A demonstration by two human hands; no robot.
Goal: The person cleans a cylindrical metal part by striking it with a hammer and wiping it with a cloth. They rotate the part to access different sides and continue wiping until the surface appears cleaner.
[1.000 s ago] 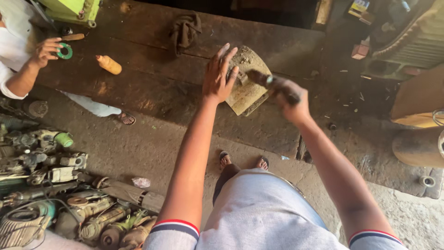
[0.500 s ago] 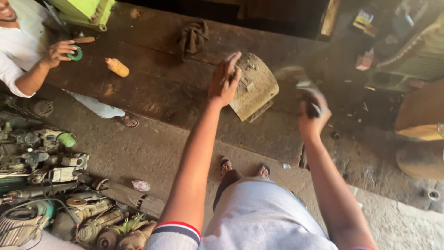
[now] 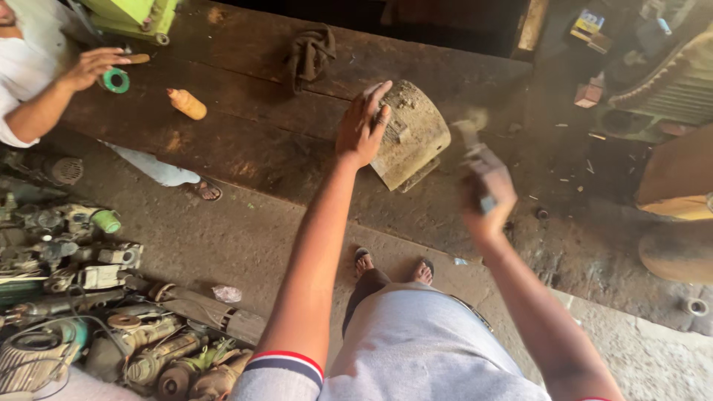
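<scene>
A dusty grey-brown rounded metal housing (image 3: 420, 137) lies on a dark wooden workbench (image 3: 252, 134). My left hand (image 3: 362, 126) rests flat on its left side, fingers spread. My right hand (image 3: 486, 194) is closed around the handle of a hammer (image 3: 472, 145), whose head is blurred just to the right of the housing. The hammer is apart from the housing.
Another person in white sits at the upper left, a hand (image 3: 93, 67) by a green tape roll (image 3: 115, 80). An orange bottle (image 3: 186, 104) and a dark rag (image 3: 310, 50) lie on the bench. Old motors and tools (image 3: 82, 297) are piled at lower left.
My right hand with the hammer swung away from the housing, moving right and down, then rose a little towards it. My left hand stayed on the housing.
</scene>
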